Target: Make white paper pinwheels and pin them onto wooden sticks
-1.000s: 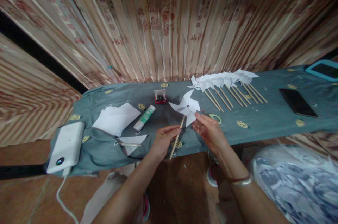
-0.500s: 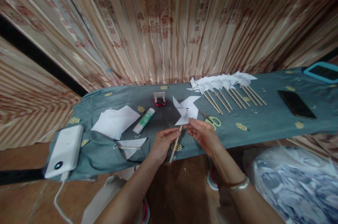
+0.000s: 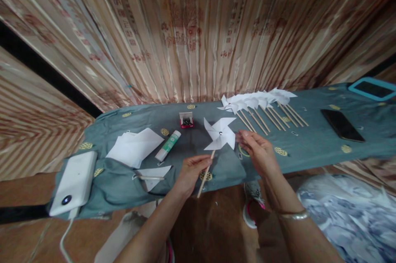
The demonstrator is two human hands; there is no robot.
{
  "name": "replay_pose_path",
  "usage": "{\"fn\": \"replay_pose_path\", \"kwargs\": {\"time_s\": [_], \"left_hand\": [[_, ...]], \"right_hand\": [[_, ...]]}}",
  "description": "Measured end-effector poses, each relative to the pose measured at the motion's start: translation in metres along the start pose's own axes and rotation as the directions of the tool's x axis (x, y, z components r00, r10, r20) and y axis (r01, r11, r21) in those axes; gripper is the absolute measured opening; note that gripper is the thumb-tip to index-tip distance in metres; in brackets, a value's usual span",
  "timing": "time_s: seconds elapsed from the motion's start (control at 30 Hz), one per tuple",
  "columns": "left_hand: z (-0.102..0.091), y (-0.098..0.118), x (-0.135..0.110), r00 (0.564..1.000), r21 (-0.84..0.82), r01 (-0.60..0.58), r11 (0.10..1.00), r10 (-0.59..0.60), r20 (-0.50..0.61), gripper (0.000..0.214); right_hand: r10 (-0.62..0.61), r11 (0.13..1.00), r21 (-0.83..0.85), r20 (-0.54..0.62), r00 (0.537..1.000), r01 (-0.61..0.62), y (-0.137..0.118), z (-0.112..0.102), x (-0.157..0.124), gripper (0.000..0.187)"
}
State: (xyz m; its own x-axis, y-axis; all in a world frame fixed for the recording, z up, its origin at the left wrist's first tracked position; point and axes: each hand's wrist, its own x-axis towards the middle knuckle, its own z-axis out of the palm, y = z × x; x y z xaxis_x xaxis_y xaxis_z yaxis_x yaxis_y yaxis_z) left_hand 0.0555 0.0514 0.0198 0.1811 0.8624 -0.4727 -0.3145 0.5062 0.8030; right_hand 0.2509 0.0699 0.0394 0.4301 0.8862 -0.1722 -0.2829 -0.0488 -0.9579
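Observation:
A white paper pinwheel [image 3: 220, 133] with a shiny pin at its centre stands on a thin wooden stick [image 3: 203, 185]. My left hand [image 3: 192, 172] pinches that stick below the blades, holding it above the cloth-covered table. Just right of the blades is my right hand [image 3: 255, 147], fingers loosely bent and nothing seen in them. Green-handled scissors [image 3: 243, 152] lie partly hidden behind the right fingers. Beyond the hands, several finished pinwheels [image 3: 260, 100] overlap in a row, their sticks pointing toward me.
On the left lie white paper sheets [image 3: 134, 146], a glue stick [image 3: 168, 146], an open red box of pins [image 3: 186, 121], a folded paper piece with a pencil-like stick [image 3: 151, 178], and a white power bank [image 3: 74, 182]. A dark phone [image 3: 342, 125] and blue-framed device [image 3: 373, 88] lie right.
My right hand has come away from the pinwheel's stick and moved right, beside the blades. The blades have turned slightly. My left hand still grips the stick.

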Motion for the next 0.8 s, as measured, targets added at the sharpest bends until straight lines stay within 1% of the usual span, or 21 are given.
{"fn": "replay_pose_path", "kwargs": {"time_s": [0.1,0.27,0.5,0.8], "left_hand": [[0.0008,-0.0007,-0.0009,1.0,0.031,-0.008,1.0,0.007,0.018,0.041],[0.0014,-0.001,-0.0021,1.0,0.036,-0.012,0.999,0.011,0.014,0.044],[0.0019,-0.0006,-0.0023,1.0,0.033,-0.014,0.999,0.014,0.004,0.043],[0.0016,-0.0018,-0.0006,1.0,0.032,-0.022,0.999,0.021,0.007,0.04]], "right_hand": [[0.063,0.996,0.061,0.074,0.995,-0.067,0.0017,0.0054,0.0,0.04],[0.124,0.986,0.102,0.098,0.988,-0.134,0.0018,0.0087,-0.0014,0.038],[0.162,0.976,0.118,0.16,0.974,-0.181,0.0013,0.0093,-0.0041,0.036],[0.168,0.976,0.109,0.194,0.967,-0.191,0.0034,0.0107,-0.0056,0.035]]}}
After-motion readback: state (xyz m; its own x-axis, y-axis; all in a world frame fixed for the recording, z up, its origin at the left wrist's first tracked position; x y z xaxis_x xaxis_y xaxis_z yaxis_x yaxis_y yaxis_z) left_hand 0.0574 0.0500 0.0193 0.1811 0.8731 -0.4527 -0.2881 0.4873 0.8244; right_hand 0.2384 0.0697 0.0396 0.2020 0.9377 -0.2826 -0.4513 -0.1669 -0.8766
